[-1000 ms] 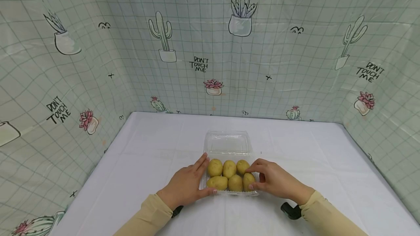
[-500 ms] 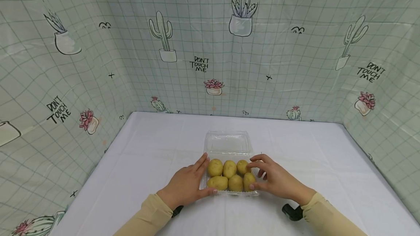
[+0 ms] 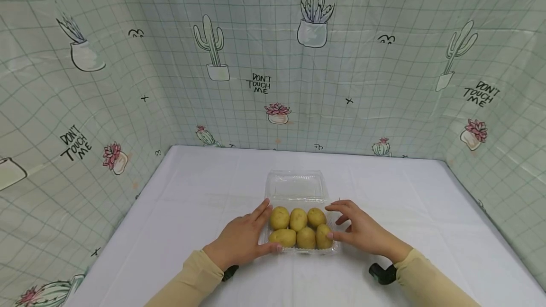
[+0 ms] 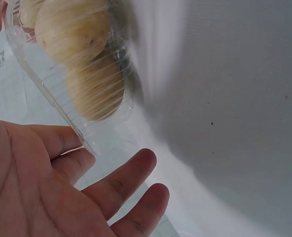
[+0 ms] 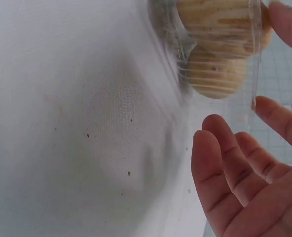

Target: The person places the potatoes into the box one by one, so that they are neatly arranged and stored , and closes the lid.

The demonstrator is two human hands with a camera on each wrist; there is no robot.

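A clear plastic clamshell box [image 3: 302, 251] stands on the table with its lid [image 3: 297, 186] folded back. Several potatoes fill its base in two rows, among them a front-right potato [image 3: 323, 237] and a back-right potato [image 3: 316, 217]. My left hand [image 3: 241, 243] rests against the box's left side, thumb at the front corner; in the left wrist view its fingers touch the rim beside a potato [image 4: 95, 89]. At the right side, my right hand [image 3: 362, 231] spreads loosely, thumb at the front-right corner. The right wrist view shows one fingertip touching the rim near a potato [image 5: 217, 74].
A white cloth covers the table [image 3: 204, 179]. Behind and at both sides hangs a grid-patterned curtain [image 3: 256, 51] with cactus drawings. A black device [image 3: 382, 273] sits at the right wrist and another black piece [image 3: 230, 273] at the left.
My right hand has moved slightly right, its fingers lifting off the right-hand potatoes to the box's side. The left hand has stayed in place.
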